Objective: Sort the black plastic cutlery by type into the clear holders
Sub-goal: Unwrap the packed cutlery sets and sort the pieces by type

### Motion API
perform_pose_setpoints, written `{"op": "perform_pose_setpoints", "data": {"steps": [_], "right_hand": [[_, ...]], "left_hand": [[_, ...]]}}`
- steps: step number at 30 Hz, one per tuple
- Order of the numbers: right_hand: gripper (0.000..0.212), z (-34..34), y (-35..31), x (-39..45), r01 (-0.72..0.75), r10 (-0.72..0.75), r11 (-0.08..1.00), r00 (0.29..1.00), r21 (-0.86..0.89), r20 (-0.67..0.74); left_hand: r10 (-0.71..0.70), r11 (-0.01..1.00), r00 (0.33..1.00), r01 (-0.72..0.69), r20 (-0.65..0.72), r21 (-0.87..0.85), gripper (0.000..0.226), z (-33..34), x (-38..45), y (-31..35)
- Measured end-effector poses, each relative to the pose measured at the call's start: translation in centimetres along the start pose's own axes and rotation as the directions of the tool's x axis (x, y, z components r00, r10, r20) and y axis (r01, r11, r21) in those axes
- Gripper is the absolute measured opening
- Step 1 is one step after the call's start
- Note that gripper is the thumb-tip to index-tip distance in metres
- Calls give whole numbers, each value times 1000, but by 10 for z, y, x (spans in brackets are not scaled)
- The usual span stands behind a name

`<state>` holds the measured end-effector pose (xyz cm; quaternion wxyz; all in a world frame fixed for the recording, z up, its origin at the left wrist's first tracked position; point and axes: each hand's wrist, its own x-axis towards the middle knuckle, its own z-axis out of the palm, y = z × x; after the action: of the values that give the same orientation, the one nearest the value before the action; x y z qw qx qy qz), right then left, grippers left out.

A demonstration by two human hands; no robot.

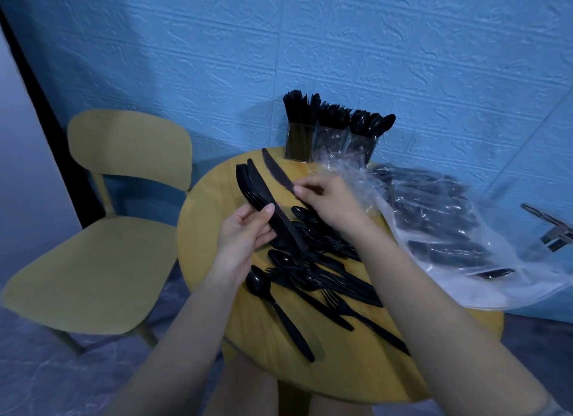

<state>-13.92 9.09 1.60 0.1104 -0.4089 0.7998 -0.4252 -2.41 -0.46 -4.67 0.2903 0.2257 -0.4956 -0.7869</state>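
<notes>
Above the round table [217, 217], the left hand [245, 229] grips gathered knives [263, 198]; the right hand [325, 198] pinches a single knife [276, 170] to add, likely bundling one type.

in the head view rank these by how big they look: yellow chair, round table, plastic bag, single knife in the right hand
1. round table and yellow chair: close, and the table is partly covered, so unranked
2. plastic bag
3. single knife, pinched by the right hand

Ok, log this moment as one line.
left hand: grips knife stack | right hand: pinches single knife | loose cutlery pile: on table | holders: part filled
</notes>
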Motion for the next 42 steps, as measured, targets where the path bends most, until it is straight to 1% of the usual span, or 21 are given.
{"op": "perform_pose_setpoints", "data": {"steps": [2, 4, 7, 10, 13, 16, 19, 22, 24, 26, 27, 28, 29, 30, 31, 32, 33, 34, 37, 39, 42], "right_hand": [[12, 14, -2, -2, -36, 37, 990, 999, 139, -4], [8, 24, -1, -3, -53, 58, 984, 998, 167, -27], [10, 36, -1, -8, -52, 68, 987, 993, 154, -101], [16, 45, 0, -15, 0, 11, 998, 987, 67, -162], [18, 48, 1, -19, 43, -39, 999, 982, 21, -185], [19, 45, 1, -20, 77, -79, 997, 986, -19, -144], [18, 39, 3, -20, 73, -74, 997, 992, -14, -106], [17, 36, 4, -20, 42, -37, 997, 996, 61, -84], [17, 35, 3, -18, 18, -13, 994, 999, 105, -46], [19, 30, 3, -17, 7, -5, 986, 1000, 168, -12], [21, 24, 4, -17, 2, -2, 985, 1000, 170, 3], [24, 15, 7, -17, -1, -2, 995, 1000, 96, 29], [28, 3, 12, -18, 3, 4, 997, 997, -81, 83], [31, -10, 20, -20, 16, 34, 955, 986, -295, 162], [32, -23, 29, -22, 29, 89, 887, 969, -460, 232], [32, -36, 38, -24, 25, 150, 837, 950, -547, 273], [31, -46, 46, -27, 4, 196, 822, 937, -570, 290], [31, -54, 52, -29, -21, 226, 829, 927, -558, 300], [34, -57, 61, -32, -14, 256, 829, 898, -559, 358], [29, -50, 67, -31, 31, 220, 809, 910, -587, 351], [22, -46, 71, -28, 24, 174, 825, 940, -565, 295]], "left_hand": [[12, 1000, 1000, -12, 5, 6, 16, 1, -1, -3], [11, 1000, 1000, -11, -13, -17, 14, 0, -1, -5], [27, 998, 999, -29, -40, -49, 12, -3, -1, -5], [33, 998, 998, -36, -52, -47, 12, -6, 0, -6], [26, 998, 998, -28, -50, -49, 10, -7, -1, -7], [13, 999, 999, -14, -34, -47, 11, -7, 0, -8], [2, 999, 1000, -2, -17, -42, 15, -6, 0, -7], [12, 998, 1000, -12, 4, -60, 16, -6, -1, -6], [15, 997, 1000, -14, 10, -69, 16, -5, -2, -5], [18, 998, 1000, -18, 5, -68, 17, -4, -2, -4], [16, 997, 1000, -17, -5, -70, 16, -4, -2, -4], [10, 997, 1000, -11, -21, -81, 14, -4, -2, -3], [1, 996, 999, -5, -40, -92, 13, -5, -1, -3], [-5, 995, 998, 0, -55, -100, 12, -5, 0, -3], [-8, 995, 998, 1, -66, -99, 13, -6, 0, -4], [-8, 996, 997, 1, -72, -93, 13, -7, 0, -4], [-7, 996, 997, 0, -76, -87, 12, -7, 0, -4], [-9, 996, 997, 3, -79, -85, 12, -7, 0, -4], [-17, 996, 996, 10, -85, -87, 18, -6, -1, -3], [-22, 995, 996, 13, -89, -96, 18, -7, -1, -2], [-22, 996, 995, 14, -94, -92, 19, -6, -2, 0]]}}
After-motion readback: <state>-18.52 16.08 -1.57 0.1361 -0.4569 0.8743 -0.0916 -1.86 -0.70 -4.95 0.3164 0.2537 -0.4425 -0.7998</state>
